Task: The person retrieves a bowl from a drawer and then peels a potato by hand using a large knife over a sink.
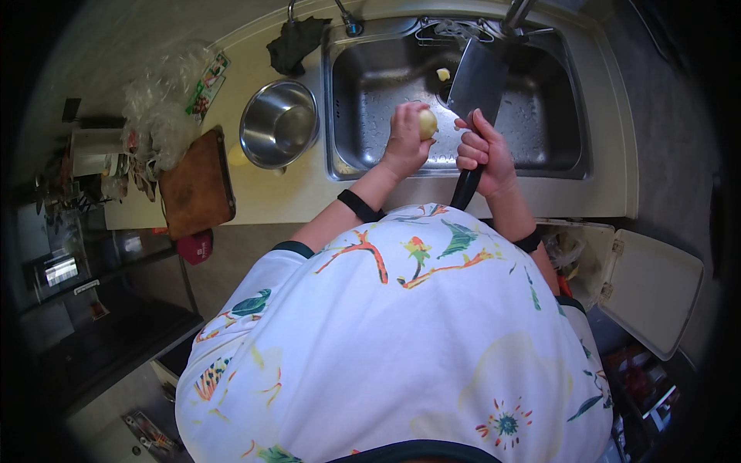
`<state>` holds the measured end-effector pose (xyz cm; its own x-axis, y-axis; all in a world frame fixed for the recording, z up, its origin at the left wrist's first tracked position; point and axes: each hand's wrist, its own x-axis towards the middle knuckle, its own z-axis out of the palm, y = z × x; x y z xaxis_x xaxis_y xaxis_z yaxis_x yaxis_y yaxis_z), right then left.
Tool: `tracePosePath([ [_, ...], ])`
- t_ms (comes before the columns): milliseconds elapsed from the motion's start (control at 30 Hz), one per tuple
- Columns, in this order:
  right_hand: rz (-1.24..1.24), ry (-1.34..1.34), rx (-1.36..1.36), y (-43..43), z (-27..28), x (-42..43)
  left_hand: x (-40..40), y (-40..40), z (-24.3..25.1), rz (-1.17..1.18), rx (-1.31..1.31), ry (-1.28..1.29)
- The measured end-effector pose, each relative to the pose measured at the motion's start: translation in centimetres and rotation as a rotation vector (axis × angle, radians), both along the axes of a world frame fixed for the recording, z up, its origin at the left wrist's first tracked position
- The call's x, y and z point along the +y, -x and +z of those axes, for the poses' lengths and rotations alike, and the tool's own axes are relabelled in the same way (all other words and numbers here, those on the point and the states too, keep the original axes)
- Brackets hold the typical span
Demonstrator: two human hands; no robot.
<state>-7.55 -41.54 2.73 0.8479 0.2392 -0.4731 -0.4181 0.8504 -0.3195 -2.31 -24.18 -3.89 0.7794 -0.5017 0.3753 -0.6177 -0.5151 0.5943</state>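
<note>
My left hand (405,138) grips a pale yellow, round peeled vegetable (428,124), perhaps a potato or an onion, above the near half of the steel sink (541,142). To its right, my right hand (487,151) is closed around the handle of a broad cleaver (479,81). The blade points away from me over the basin, and the black handle end reaches back towards my shirt. Blade and vegetable are apart. A small pale yellow piece (443,74) lies on the sink floor near the drain, left of the blade.
Left of the sink, a steel bowl (279,124) stands on the counter (255,197), with a dark cloth (296,45) behind it. A wooden cutting board (200,179) and clear plastic bags (165,98) lie further left. An open-lidded bin (584,254) is at my right.
</note>
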Motion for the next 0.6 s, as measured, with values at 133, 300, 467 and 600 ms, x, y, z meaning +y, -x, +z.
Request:
tracePosePath([
  [133, -0.028, 0.63, 0.08, 0.4, 0.7, 0.0, 0.6, -1.0, 1.2, 0.15, 0.879, 0.556],
  [300, -0.017, 0.606, 0.047, 1.0, 0.9, -0.2, 1.5, -1.9, 4.0, -0.097, 1.32, 1.076],
  [467, -0.003, 0.592, -0.052, 1.1, 1.7, 0.2, 1.0, -1.7, 5.8, -0.137, 1.132, 0.828],
  [600, 0.003, 0.586, -0.112, 1.1, 2.6, 1.0, 0.9, -1.4, 5.7, -0.158, 1.129, 0.81],
])
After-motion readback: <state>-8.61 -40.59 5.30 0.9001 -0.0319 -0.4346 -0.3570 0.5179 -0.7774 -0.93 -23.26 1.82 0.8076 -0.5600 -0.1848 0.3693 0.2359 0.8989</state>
